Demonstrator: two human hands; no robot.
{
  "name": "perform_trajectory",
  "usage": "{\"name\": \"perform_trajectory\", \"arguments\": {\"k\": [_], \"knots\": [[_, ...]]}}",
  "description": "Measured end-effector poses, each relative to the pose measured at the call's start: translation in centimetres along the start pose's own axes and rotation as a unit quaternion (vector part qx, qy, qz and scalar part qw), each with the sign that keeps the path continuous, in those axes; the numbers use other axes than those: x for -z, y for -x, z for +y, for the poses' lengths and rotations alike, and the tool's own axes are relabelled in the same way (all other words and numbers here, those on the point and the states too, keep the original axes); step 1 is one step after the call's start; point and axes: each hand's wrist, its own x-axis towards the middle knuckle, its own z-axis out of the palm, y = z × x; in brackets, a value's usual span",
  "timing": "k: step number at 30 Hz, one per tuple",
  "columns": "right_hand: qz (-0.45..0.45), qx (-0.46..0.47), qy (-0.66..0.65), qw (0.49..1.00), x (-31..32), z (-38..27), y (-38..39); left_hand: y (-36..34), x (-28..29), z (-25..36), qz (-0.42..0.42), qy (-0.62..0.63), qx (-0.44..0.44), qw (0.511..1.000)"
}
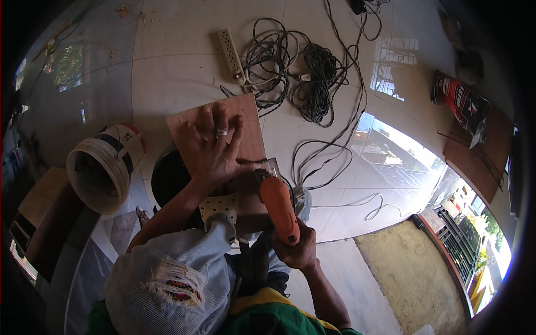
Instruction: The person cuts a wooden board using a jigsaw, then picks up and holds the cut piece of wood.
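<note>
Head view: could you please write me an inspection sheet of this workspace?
Surface: pale tiled floor, scattered debris at upper left.
Job's things: brown board; orange power tool, its front at the board's lower right edge.
Clutter: white bucket at left, black-and-red bag at right.
Hands: left hand spread on the board; right hand gripping the tool's rear.
Cables: dark coils near a power strip.
Surroundings: bright daylight at right.

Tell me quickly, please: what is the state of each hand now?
Left hand: open, spread on the flat reddish-brown wooden board.
Right hand: closed, holding the long orange power tool.
</note>
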Motion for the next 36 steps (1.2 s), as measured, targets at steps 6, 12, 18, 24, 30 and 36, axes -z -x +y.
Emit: {"name": "perform_trajectory", "arguments": {"k": [6,12,18,24,30,36], "knots": [[-0.001,0.001,0.012,1.000,-0.03,-0.17,-0.08,0.04,0.36,0.09,0.023,-0.043,-0.002,0.999],[-0.002,0.006,0.015,1.000,0.07,-0.47,-0.19,-0.08,0.26,0.06,0.026,-0.020,-0.003,0.999],[0.001,-0.002,0.015,1.000,-0.07,-0.25,-0.23,0.05,-0.02,-0.11,0.009,-0.012,-0.002,1.000],[0.009,0.009,0.006,1.000,-0.10,-0.08,-0.27,-0.05,0.39,0.03,0.029,-0.031,0.000,0.999],[0.009,0.009,0.010,1.000,-0.13,-0.22,-0.31,-0.05,0.24,0.03,0.024,-0.045,0.006,0.999],[0.016,0.016,0.013,1.000,-0.19,-0.39,-0.42,0.01,-0.11,-0.14,0.017,-0.058,0.007,0.998]]}}
